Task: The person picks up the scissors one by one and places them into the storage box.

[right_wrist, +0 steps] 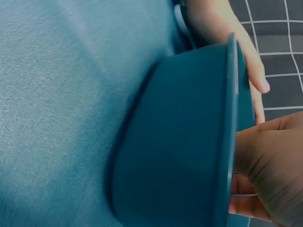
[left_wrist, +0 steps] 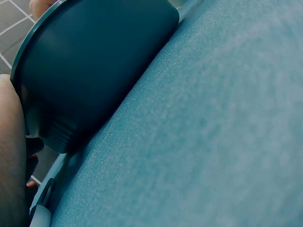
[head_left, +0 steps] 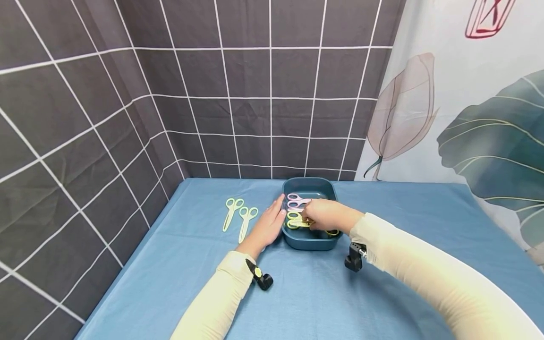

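My left hand (head_left: 269, 222) lies with straight fingers along the left wall of a dark teal plastic bin (head_left: 312, 244). The left wrist view shows its thumb at the bin's rim. Inside the bin, my right hand (head_left: 329, 215) has its fingers curled down onto a pair of yellow-green scissors (head_left: 294, 222), whose handle loops point left; the fingers cover the rest. Behind these lie purple scissors (head_left: 293, 204), handles also to the left. In the right wrist view the bin's wall (right_wrist: 175, 137) hides the right fingertips.
Two pairs of pale green scissors (head_left: 229, 215) (head_left: 245, 224) lie on the blue cloth (head_left: 195, 278) left of the bin, the nearer one close to the left wrist. A yellow loop (head_left: 332, 233) shows under the right hand in the bin. A grey gridded backdrop (head_left: 246, 113) rises behind the table.
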The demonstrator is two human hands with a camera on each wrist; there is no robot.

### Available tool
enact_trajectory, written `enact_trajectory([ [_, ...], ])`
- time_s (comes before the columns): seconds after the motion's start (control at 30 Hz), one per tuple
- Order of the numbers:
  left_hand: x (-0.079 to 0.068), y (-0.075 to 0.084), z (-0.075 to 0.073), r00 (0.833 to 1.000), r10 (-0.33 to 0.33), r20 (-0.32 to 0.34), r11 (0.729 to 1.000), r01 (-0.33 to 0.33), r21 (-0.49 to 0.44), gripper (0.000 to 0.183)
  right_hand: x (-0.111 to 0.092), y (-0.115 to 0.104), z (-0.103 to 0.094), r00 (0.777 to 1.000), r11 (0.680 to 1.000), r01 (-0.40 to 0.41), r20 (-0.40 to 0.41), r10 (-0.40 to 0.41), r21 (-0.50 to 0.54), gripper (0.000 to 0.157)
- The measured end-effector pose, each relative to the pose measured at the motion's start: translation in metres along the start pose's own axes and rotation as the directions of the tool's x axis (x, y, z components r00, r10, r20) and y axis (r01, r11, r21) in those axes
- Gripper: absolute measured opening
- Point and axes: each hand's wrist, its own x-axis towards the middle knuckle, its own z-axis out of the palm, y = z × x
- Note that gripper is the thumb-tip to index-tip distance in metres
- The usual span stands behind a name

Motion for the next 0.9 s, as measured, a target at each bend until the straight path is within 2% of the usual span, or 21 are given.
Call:
enact_trajectory([
  [0.17, 0.000, 0.001, 0.000, 1.000, -0.002, -0.003, 1.000, 0.002, 0.012, 0.057, 0.002, -0.002, 0.007, 1.000, 1.000, -0.010, 0.008, 0.010, -0.016, 0.008],
  [0.5, 0.000, 0.002, 0.000, 1.000, -0.013, 0.007, 1.000, 0.013, -0.008, 0.055, 0.001, -0.006, 0.016, 1.000, 0.999, -0.011, 0.021, 0.010, 0.052, 0.004],
  [0.9, 0.000, 0.002, 0.000, 1.000, -0.006, -0.001, 1.000, 0.006, -0.006, 0.055, 0.000, -0.009, 0.024, 1.000, 0.999, 0.027, -0.008, -0.027, 0.018, 0.007],
])
